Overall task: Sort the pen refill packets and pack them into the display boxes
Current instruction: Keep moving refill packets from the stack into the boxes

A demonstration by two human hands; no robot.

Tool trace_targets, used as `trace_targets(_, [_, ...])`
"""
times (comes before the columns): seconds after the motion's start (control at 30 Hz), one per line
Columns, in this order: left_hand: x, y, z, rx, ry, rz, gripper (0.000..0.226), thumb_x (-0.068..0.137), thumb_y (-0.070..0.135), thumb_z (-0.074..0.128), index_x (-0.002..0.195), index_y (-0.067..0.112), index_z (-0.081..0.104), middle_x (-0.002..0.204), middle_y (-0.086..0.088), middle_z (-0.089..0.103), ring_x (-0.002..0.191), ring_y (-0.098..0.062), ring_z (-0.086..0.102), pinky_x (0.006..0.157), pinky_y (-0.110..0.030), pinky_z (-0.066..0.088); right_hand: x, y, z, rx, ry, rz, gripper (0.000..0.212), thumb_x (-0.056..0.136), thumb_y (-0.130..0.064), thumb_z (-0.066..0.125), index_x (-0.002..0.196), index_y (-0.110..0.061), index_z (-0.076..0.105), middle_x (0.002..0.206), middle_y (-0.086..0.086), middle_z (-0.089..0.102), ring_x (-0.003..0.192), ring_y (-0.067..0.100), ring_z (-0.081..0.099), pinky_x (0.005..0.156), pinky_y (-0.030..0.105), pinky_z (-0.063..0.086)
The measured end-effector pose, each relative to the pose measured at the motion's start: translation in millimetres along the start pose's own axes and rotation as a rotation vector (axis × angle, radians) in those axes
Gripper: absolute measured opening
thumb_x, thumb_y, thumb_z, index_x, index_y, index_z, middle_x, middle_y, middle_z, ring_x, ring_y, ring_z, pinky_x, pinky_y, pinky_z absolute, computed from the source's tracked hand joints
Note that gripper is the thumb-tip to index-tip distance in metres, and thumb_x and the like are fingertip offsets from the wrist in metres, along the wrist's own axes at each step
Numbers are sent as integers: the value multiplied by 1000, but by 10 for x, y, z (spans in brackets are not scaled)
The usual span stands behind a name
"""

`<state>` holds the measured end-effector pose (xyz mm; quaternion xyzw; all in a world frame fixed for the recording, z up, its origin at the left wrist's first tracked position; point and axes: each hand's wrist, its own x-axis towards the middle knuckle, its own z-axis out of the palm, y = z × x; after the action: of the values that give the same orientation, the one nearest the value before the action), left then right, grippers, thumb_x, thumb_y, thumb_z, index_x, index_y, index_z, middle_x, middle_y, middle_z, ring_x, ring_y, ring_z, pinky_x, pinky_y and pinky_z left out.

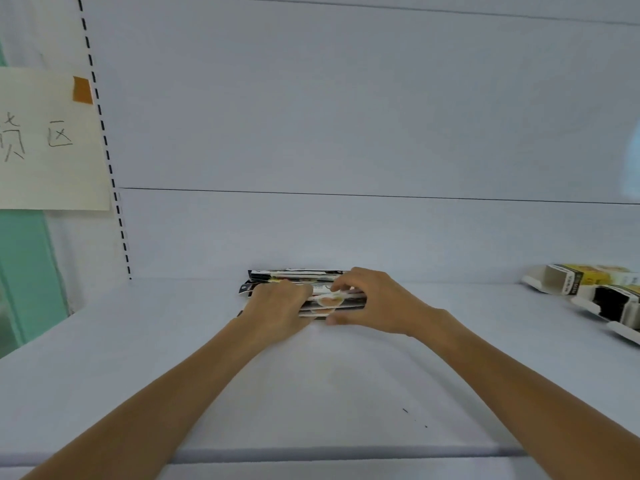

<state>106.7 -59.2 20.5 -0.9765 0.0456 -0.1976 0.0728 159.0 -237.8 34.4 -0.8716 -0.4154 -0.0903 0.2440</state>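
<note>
Pen refill packets (325, 301) lie stacked at the far middle of the shelf (346, 375). My left hand (277, 306) curls over the stack's left part; my right hand (374, 299) pinches its right end (thumb near, fingers on top). Display boxes (588, 289) lie far right.

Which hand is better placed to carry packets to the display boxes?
Right. The right hand pinches the packets, and the display boxes lie on its side; the left hand would likely have to cross.

packets (294, 276): shelf (311, 382) centre (against back wall (346, 237)) | display boxes (568, 280): far right
</note>
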Motion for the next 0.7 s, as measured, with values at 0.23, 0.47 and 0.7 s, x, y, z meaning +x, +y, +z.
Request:
trace_targets(0.23, [5, -10, 41, -94, 21, -21, 23, 86, 39, 51, 98, 20, 55, 102, 0, 64, 97, -23, 57, 69, -29, 36, -147, 66, -41, 225, 124, 66, 7, 84, -25, 67, 83, -19, 70, 88, -7, 65, 77, 6, 60, 76, 23, 47])
trace_targets(0.47, [-65, 3, -46, -183, -22, -49, 26, 83, 47, 57, 88, 22, 50, 85, 5, 55, 86, -20, 53, 68, -29, 37, -190, -18, 44, -63, -50, 13, 51, 76, -51, 68, 119, -26, 56, 111, -12, 59, 97, 6, 53, 82, 21, 40])
trace_targets(0.7, [-21, 305, -28, 308, 34, 208, 24, 95, 30, 39, 110, 15, 49, 106, -2, 63, 99, -26, 60, 79, -34, 29, -294, 24, 37, -65, -22, 4, 48, 73, -43, 75, 110, -16, 59, 86, -5, 60, 73, 10, 49, 64, 18, 38])
